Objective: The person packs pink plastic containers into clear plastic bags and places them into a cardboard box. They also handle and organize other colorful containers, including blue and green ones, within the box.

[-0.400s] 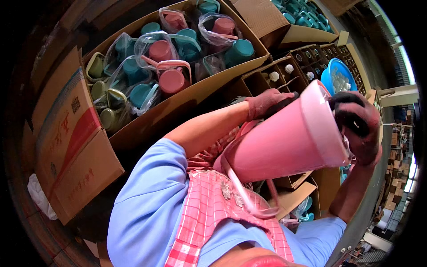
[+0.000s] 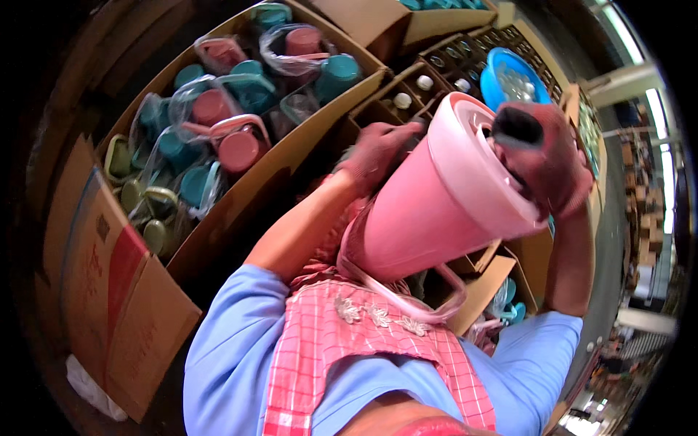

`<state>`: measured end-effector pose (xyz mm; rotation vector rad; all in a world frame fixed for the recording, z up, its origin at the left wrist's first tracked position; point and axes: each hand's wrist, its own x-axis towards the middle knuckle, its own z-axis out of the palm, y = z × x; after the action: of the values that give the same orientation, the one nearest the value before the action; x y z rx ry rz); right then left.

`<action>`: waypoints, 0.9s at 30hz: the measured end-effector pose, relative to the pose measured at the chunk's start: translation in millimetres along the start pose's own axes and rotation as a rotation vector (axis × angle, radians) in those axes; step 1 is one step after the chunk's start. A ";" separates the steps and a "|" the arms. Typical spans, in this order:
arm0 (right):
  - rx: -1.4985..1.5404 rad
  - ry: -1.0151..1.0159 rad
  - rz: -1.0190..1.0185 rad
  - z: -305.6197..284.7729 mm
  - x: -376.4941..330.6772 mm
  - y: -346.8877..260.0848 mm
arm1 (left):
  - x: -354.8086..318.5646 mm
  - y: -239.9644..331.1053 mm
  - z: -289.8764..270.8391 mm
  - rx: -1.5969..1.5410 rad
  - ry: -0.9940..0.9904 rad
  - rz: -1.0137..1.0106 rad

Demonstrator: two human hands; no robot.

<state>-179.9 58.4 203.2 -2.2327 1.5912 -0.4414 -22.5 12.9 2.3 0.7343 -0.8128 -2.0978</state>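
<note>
A large pink thermos jug (image 2: pixel 422 203) lies tilted against my chest, its paler top end up and to the right. A pink loop handle (image 2: pixel 443 312) hangs at its lower end. My left hand (image 2: pixel 382 149), in a dark reddish glove, holds the jug from its far side; the fingertips are partly hidden behind it. My right hand (image 2: pixel 545 160), in a similar glove with black fingertips, is closed over the jug's open top end. Its fingers reach in at the rim, and whatever they pinch there is hidden.
At the left, a big carton (image 2: pixel 240 182) holds pink, teal and green jugs, several in clear bags. Beyond my hands stands a divided carton (image 2: pixel 371 112) with white-capped bottles, a blue basin (image 2: pixel 494 80) of small clear pieces on it. Another open carton (image 2: pixel 527 269) sits near my right arm.
The jug has shifted left in the picture and its top end has turned more into sight. My right hand has moved along with it, now curled over the mouth.
</note>
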 end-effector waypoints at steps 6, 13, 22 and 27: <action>-0.081 -0.016 0.425 -6.8 1.6 51.8 | -38.9 12.7 23.6 0.348 0.108 0.202; 0.277 -0.214 -0.511 -23.3 5.4 15.4 | 46.3 -5.8 -1.9 -0.021 -0.406 -0.021; -0.041 0.030 -0.007 -7.6 -15.8 49.6 | -1.8 5.8 8.7 0.078 -0.089 -0.011; 0.049 0.029 0.383 2.5 -2.4 83.7 | -79.3 3.7 35.1 1.104 0.107 0.684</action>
<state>-249.3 36.0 162.1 -1.8325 1.9433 -0.3984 -2.3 85.4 45.7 0.9041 -1.8641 -0.8845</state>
